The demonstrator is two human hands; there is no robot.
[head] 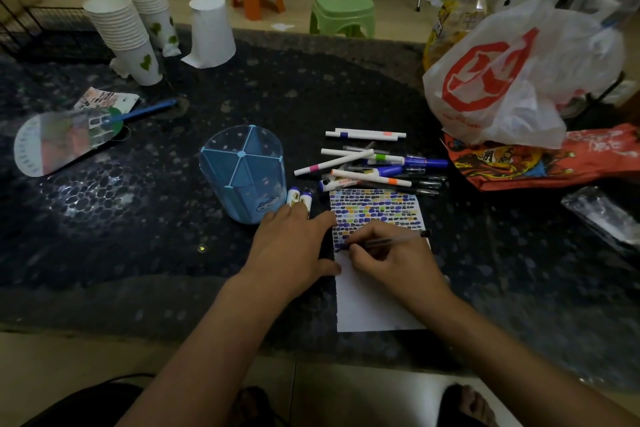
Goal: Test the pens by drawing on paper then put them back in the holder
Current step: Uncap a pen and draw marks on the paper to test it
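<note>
Here, a pen (391, 240) was pinched in the right hand (388, 263), tip on the paper (367, 305); the holder (244, 177) stood up-left, nearer the left hand (291, 246), spread flat on the bench (138, 218).

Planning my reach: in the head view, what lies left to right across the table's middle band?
Hand fan → blue pen holder → two capped markers → paper with the loose pens behind it → red printed bag.
</note>
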